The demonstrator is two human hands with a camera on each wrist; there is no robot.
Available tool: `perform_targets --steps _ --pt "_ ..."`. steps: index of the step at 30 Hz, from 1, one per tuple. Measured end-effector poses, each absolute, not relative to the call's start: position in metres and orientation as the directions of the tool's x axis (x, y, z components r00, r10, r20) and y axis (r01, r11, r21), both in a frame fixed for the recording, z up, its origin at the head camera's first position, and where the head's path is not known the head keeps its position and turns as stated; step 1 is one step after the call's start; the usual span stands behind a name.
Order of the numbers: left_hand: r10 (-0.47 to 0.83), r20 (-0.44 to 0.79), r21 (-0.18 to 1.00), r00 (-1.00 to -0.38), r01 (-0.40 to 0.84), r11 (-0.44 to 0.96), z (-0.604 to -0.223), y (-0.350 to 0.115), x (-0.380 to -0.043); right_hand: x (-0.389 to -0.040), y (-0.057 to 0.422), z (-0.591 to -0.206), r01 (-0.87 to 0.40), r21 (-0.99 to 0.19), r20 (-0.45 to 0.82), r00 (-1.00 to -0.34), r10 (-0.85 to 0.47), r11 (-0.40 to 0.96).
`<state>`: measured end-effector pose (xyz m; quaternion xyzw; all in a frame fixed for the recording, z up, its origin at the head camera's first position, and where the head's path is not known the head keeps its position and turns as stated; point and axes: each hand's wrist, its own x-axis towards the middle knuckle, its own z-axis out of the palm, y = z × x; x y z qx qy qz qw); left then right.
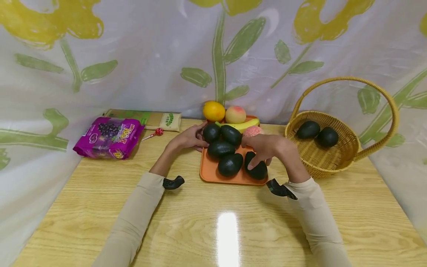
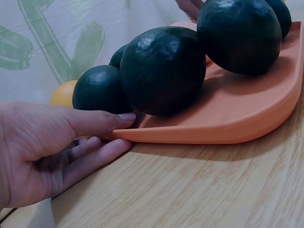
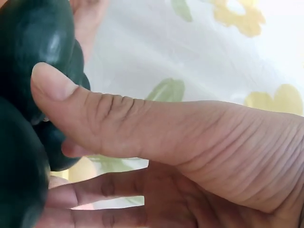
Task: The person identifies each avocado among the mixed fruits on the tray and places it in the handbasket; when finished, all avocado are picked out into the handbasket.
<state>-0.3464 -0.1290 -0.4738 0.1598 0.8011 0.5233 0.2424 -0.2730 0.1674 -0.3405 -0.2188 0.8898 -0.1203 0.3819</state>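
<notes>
An orange tray (image 1: pixel 208 176) bears several dark green avocados, with a banana (image 1: pixel 245 126), a peach (image 1: pixel 235 114), an orange (image 1: pixel 214 111) and a pink bumpy fruit (image 1: pixel 252 131) at its far end. My left hand (image 1: pixel 190 138) pinches the tray's left edge, thumb on top of the rim and fingers beneath, beside an avocado (image 2: pixel 99 89). Over the tray's right side, my right hand (image 1: pixel 267 146) spreads above the near-right avocado (image 1: pixel 257 170). Its thumb (image 3: pixel 54 85) lies against the dark fruit, and its other fingers (image 3: pixel 109 183) stretch out fairly straight, their tips partly hidden.
To the right stands a wicker basket (image 1: pixel 348 128) with a tall handle and two avocados (image 1: pixel 307 129) inside. At the back left lie a purple grape candy bag (image 1: pixel 110 138), a brown paper packet (image 1: pixel 156 120) and a red lollipop (image 1: pixel 158 131). A flowered curtain (image 1: pixel 150 55) hangs behind the table.
</notes>
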Motion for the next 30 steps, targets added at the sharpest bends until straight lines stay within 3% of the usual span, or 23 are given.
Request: perform_targets --steps 5,13,30 --pt "0.511 -0.218 0.921 -0.832 -0.002 0.390 -0.4740 -0.1282 -0.3468 -0.2731 0.1648 -0.3445 -0.294 -0.356 -0.623 -0.632 -0.460 0.887" --pt "0.514 -0.207 0.922 -0.832 0.011 0.388 -0.4770 -0.1304 -0.3472 -0.2772 0.1626 -0.3488 -0.323 -0.348 -0.655 -0.588 -0.474 0.880" --pt "0.517 -0.216 0.919 -0.829 0.006 0.394 -0.4775 -0.1295 -0.3483 -0.2789 0.1673 -0.3501 -0.350 -0.360 -0.654 -0.567 -0.501 0.865"
